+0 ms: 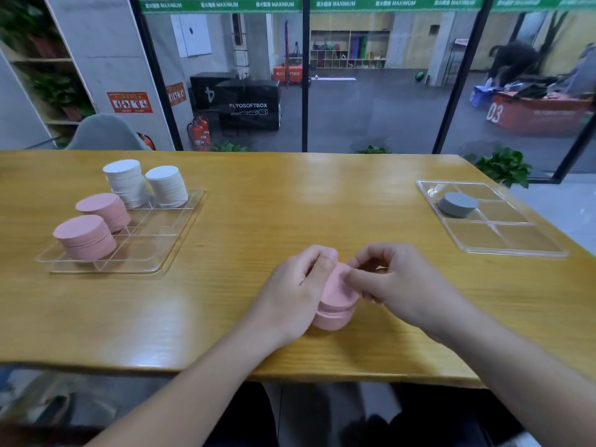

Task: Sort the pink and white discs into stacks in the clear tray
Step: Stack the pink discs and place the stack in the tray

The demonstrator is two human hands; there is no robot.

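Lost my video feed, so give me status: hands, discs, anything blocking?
Left hand and right hand both grip pink stack on table. Left tray holds two pink, two white stacks. Path to tray unobstructed.

Clear tray (180,221) at the desk's left holds two pink stacks (85,240) in front and two white stacks (167,187) behind, one leaning. A loose pink stack (335,301) stands near the front edge.

Both hands on pink disc stack (335,301) at desk (258,195) centre: left hand (296,295) curled round side, right hand (387,279) pinching top. Left clear tray (161,250): two pink, two white stacks.
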